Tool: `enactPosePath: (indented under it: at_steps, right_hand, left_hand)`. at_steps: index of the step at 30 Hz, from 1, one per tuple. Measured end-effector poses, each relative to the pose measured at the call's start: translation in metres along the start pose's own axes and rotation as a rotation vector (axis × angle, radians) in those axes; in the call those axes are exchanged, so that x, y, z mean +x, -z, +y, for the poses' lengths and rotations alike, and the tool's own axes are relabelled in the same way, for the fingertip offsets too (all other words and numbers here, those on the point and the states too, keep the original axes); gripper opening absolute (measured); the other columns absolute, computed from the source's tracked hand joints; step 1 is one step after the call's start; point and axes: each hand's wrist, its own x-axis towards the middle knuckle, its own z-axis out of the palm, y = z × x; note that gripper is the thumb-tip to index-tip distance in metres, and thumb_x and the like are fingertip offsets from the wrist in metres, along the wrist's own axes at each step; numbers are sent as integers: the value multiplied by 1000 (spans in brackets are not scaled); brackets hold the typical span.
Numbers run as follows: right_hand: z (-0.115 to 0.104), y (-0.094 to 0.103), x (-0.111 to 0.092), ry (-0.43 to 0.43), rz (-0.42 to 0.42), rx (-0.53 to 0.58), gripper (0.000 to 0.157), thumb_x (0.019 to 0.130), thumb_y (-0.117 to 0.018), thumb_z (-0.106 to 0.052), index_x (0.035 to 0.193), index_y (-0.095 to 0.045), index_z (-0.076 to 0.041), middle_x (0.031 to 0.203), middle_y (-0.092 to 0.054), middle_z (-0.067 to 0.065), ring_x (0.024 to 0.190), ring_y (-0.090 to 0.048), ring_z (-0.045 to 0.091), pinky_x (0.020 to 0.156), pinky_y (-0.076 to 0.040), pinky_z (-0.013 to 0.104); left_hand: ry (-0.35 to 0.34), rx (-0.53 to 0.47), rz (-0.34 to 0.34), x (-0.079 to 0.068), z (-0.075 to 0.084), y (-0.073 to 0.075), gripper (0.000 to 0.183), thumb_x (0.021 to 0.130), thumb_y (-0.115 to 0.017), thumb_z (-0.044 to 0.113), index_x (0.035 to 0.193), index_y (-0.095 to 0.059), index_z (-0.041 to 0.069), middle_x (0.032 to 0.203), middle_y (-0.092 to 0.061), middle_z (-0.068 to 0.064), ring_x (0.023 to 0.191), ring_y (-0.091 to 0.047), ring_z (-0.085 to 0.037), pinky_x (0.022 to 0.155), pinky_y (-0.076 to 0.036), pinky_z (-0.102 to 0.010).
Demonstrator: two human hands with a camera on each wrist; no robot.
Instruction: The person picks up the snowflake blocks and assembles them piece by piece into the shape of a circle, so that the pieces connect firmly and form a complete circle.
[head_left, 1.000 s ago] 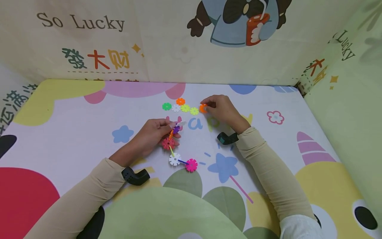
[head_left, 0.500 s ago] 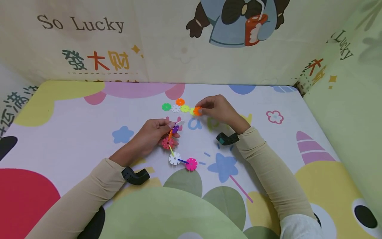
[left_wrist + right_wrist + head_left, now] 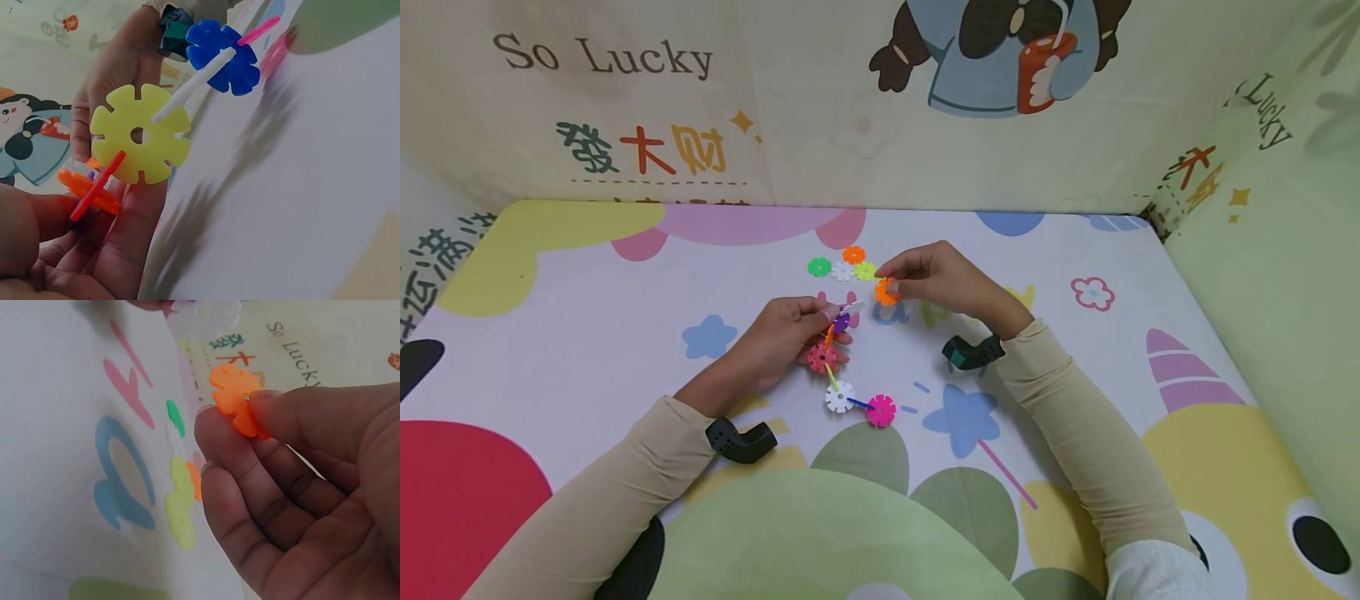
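Note:
My left hand (image 3: 790, 333) pinches the upper part of a chain of slotted plastic snowflake discs, joined face to edge. From its fingers the chain runs down through a red disc (image 3: 822, 358), a white disc (image 3: 839, 397) and a pink disc (image 3: 881, 411). The left wrist view also shows its yellow disc (image 3: 144, 119) and blue disc (image 3: 212, 47). A purple disc (image 3: 841, 322) sits at the fingertips. My right hand (image 3: 947, 275) pinches a loose orange snowflake disc (image 3: 886, 292) between thumb and finger, just right of the chain's upper end.
Behind the hands lie loose discs: a green one (image 3: 819, 267), a white one (image 3: 842, 272), an orange one (image 3: 853, 255) and yellow ones (image 3: 180, 525). A printed cloth (image 3: 1037, 358) covers the table. A fabric wall (image 3: 820, 125) rises along its back edge.
My right hand has brought the orange disc leftward past the yellow discs, then slightly nearer and down toward the chain. My left hand with the chain has stayed almost still.

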Motion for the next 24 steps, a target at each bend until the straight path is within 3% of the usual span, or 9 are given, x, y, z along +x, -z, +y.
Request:
enactPosePath:
  at_steps: [6, 19, 24]
  right_hand:
    - [-7, -4, -2, -10, -30, 82, 20, 91, -65, -2, 110, -71, 0, 102, -72, 9, 86, -69, 23, 82, -55, 31]
    - [-11, -9, -3, -19, -58, 76, 18, 92, -63, -1, 107, -72, 0, 97, -73, 7, 87, -68, 22, 81, -56, 32]
    - [-10, -10, -3, -25, -63, 49, 18, 92, -63, -2, 107, -73, -2, 95, -73, 5, 85, -67, 22, 78, -56, 31]
  left_hand:
    - [0, -2, -3, -1, 0, 0, 33, 101, -56, 21, 123, -56, -4, 99, -71, -17, 79, -72, -27, 67, -58, -29]
    - [15, 17, -4, 1, 0, 0, 34, 99, -59, 24, 122, -59, -1, 98, -71, -17, 78, -72, -27, 59, -56, -25]
    - [14, 11, -3, 1, 0, 0, 33, 99, -58, 23, 120, -59, -2, 98, -71, -17, 79, -72, -28, 63, -57, -27]
